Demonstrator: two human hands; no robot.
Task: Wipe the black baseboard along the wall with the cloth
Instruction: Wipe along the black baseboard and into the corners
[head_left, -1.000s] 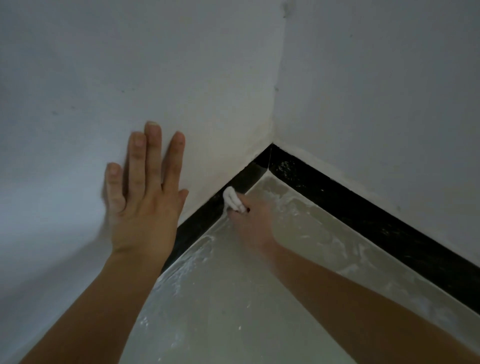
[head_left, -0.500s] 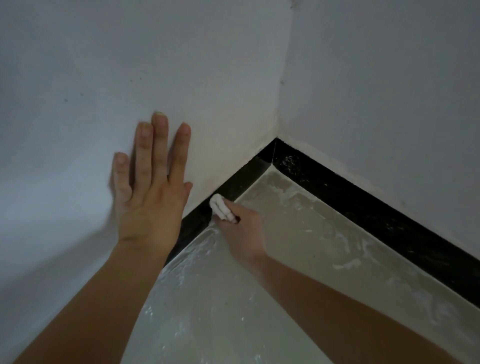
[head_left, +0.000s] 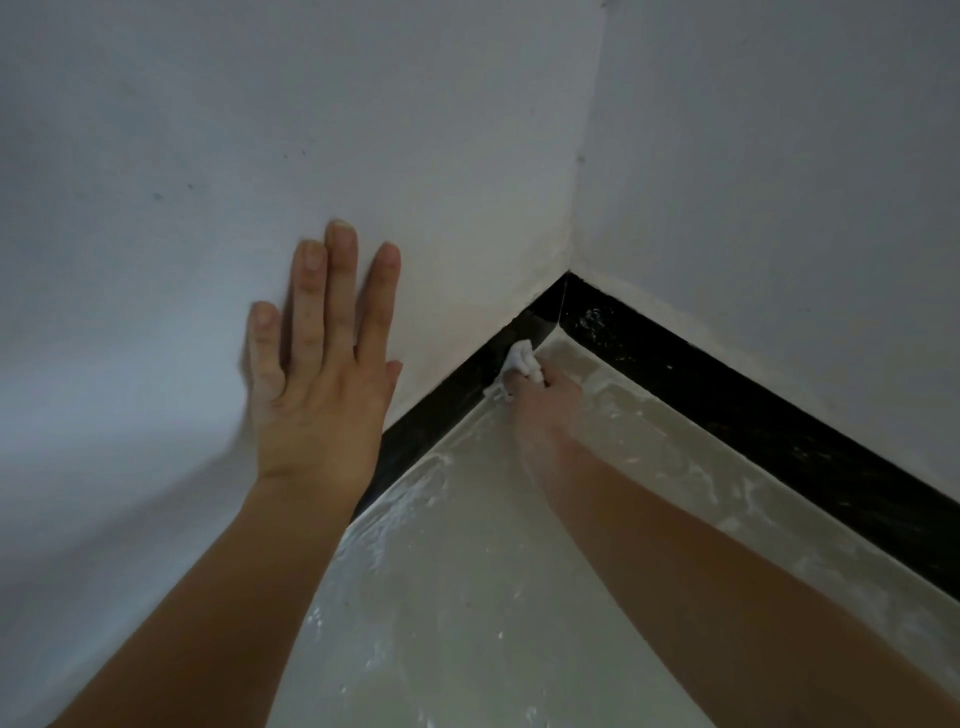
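A black baseboard (head_left: 727, 410) runs along the foot of two white walls and meets in a corner at the upper middle. My right hand (head_left: 545, 400) is closed around a small white cloth (head_left: 522, 358), which presses against the left stretch of baseboard (head_left: 447, 395) just short of the corner. My left hand (head_left: 322, 374) lies flat on the left wall, fingers spread and pointing up, holding nothing. White smears mark the right stretch of baseboard near the corner.
The pale floor (head_left: 493, 597) shows white dusty streaks along both baseboards. The left wall (head_left: 260, 130) and the right wall (head_left: 779, 182) close in the corner. My two forearms cross the lower part of the view.
My right hand first slid the cloth away from the corner along the left baseboard, then pushed it back close to the corner. My left hand stayed flat on the wall.
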